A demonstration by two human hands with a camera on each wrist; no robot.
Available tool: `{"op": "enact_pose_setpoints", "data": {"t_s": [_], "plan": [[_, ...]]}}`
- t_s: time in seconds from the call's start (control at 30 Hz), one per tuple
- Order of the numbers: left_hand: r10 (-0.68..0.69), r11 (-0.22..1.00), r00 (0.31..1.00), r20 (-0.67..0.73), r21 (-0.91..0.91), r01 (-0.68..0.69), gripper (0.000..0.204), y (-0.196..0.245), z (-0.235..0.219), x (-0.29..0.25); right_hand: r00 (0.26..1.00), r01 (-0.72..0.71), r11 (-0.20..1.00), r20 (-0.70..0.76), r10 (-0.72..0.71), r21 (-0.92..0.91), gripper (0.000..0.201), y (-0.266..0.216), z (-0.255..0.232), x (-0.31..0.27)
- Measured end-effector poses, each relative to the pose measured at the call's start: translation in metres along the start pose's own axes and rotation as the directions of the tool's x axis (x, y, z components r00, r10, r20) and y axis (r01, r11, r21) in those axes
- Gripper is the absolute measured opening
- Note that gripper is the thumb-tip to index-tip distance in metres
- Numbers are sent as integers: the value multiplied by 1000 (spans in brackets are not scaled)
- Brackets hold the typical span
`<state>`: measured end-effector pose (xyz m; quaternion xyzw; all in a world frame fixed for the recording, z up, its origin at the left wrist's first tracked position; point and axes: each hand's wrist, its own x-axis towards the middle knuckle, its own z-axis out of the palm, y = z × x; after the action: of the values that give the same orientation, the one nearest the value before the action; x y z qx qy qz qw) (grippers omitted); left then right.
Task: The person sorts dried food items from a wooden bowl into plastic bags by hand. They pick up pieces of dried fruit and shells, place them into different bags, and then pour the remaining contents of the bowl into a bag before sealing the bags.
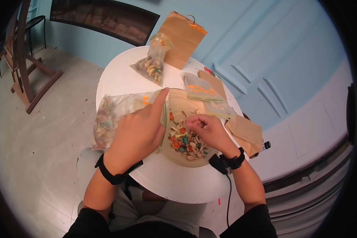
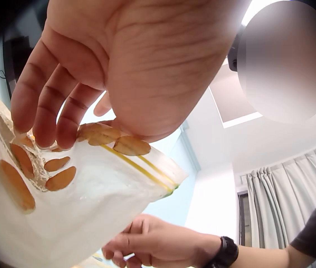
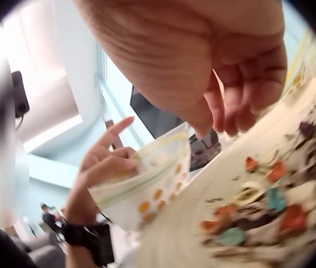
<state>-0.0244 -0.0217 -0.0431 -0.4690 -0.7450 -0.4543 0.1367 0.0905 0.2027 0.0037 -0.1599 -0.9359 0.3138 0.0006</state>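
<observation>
My left hand (image 1: 137, 129) grips the edge of a clear zip bag (image 1: 121, 107) with orange spots, its index finger pointing away; the bag holds mixed dried pieces and lies left of a round bowl (image 1: 175, 159). In the right wrist view, the left hand (image 3: 99, 173) pinches the bag (image 3: 121, 209) near its mouth. Red, green and pale dried pieces (image 1: 192, 148) are spread inside the bowl. Over them hovers my right hand (image 1: 212, 133), fingers curled toward the thumb. No object shows between its fingertips in the right wrist view.
A filled spotted bag (image 1: 151, 69) and a brown paper bag (image 1: 184, 37) stand at the back of the round white table (image 1: 170, 186). Flat zip bags (image 1: 202, 88) and brown paper packets (image 1: 245, 133) lie on the right. A cable (image 1: 229, 198) hangs from the right wrist.
</observation>
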Motion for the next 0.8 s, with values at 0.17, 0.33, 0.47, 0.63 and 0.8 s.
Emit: {"op": "enact_pose_setpoints", "data": {"t_s": [0.17, 0.33, 0.47, 0.63, 0.8], "plan": [[11, 1000, 1000, -4, -8, -11, 76, 0, 2, 0, 975, 216, 936, 108, -193, -276, 23, 46, 3, -6], [16, 1000, 1000, 2, 9, -16, 76, 2, 3, -1, 991, -68, 997, 117, 62, 43, 23, 48, 4, 1], [17, 1000, 1000, -16, 4, -17, 76, 0, 2, -1, 973, -230, 850, 126, 193, 474, 24, 36, 0, 4], [5, 1000, 1000, -5, 0, -5, 76, 1, 1, 0, 967, -255, 534, 208, 147, 806, 29, 49, -5, 7], [9, 1000, 1000, 3, 1, -9, 75, 2, 4, 2, 964, -263, 345, 229, 137, 901, 29, 50, -4, 4]]}}
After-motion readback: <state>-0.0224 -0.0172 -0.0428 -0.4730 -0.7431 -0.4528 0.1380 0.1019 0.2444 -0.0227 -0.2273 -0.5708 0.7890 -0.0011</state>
